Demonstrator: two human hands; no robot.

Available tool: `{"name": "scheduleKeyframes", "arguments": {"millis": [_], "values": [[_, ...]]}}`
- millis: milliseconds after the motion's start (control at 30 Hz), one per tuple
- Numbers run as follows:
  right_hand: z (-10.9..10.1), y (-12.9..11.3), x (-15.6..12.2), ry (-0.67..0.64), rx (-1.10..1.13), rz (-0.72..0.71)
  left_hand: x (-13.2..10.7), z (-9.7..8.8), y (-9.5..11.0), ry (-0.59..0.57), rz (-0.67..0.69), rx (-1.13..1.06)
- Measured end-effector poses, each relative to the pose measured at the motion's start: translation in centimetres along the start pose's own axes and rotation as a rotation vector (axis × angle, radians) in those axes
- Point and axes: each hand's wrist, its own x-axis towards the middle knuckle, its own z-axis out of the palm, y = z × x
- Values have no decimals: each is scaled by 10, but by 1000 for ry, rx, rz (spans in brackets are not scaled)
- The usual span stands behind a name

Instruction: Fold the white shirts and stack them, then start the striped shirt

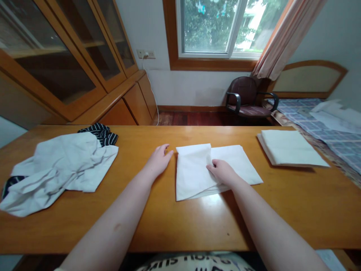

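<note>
A white cloth (194,171), partly folded, lies on the wooden table in front of me. Its left part is doubled over in a flap, while the right part (234,158) spreads flat beneath. My right hand (223,173) pinches the flap's inner edge near the middle of the cloth, thumb and fingers together. Just left of the cloth, my left hand (160,161) hovers over or rests on the table with its fingers apart and nothing in them; whether it touches the wood I cannot tell.
Crumpled white cloths (67,162) and a black striped cloth (103,133) lie at the table's left. A neatly folded white stack (291,148) sits at the right. Beyond the table (158,218) stand a glass-door cabinet (109,94), an armchair (248,99) and a bed (332,116).
</note>
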Motion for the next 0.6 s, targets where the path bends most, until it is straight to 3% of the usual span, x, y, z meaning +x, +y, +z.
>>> {"name": "scheduleKeyframes", "arguments": {"millis": [133, 233, 300, 367, 500, 600], "values": [[-3, 13, 9, -116, 175, -160, 3, -2, -13, -226, 50, 107], [-9, 21, 16, -246, 355, -139, -4, -2, -14, -308, 209, -157], [-12, 23, 19, -299, 401, -125, -9, -3, -15, -381, 235, -379], [-14, 21, 19, -264, 340, -136, -15, -5, -17, -451, 191, -511], [-15, 15, 13, -111, 51, -198, -26, -6, -22, -530, 127, -544], [-16, 14, 8, -111, -29, -190, -34, -2, -23, -613, 93, -569]]}}
